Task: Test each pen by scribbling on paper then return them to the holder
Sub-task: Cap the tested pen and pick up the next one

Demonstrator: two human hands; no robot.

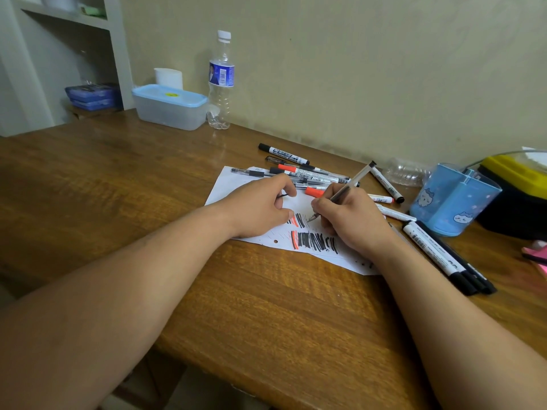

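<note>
On paper [236,184] | right hand [355,220] grips pen [352,182], tip down-left, barrel up-right | left hand [260,208] pinches black item [282,196]

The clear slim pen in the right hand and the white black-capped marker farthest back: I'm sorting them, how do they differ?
The clear slim pen is gripped by the right hand, tip bared at the white paper; the white black-capped marker lies flat on the wooden table, capped. The pen is thin and see-through; the marker is thicker, opaque, labelled. Both are writing tools.

Your right hand [352,220] grips a clear pen [353,181], tip on the paper [228,184] (scribbled black and red); your left hand [260,208] rests on it.
</note>
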